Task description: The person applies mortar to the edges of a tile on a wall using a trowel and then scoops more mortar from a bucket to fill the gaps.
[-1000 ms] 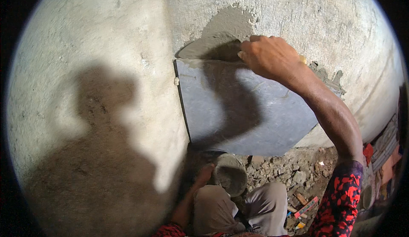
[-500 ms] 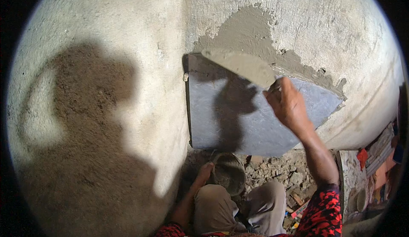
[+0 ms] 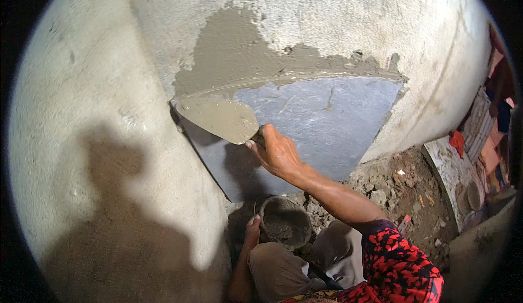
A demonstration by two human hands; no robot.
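Observation:
My right hand grips a trowel with wet grey mortar on its blade, held over the upper left part of a slate-grey tile on the wall. A band of wet mortar is spread on the rough wall just above the tile's top edge, widest at the left. Low in the view, my left hand is closed on the side of a dark bucket with mortar inside, by my knees.
A pale side wall bearing my shadow stands at the left. Rubble lies along the wall's foot. At the right are a leaning board, a red cloth, grey slabs and other clutter.
My right hand and trowel have come down and left from the wall above the tile to over its upper left. The view has swung rightward. My left hand stays at the bucket.

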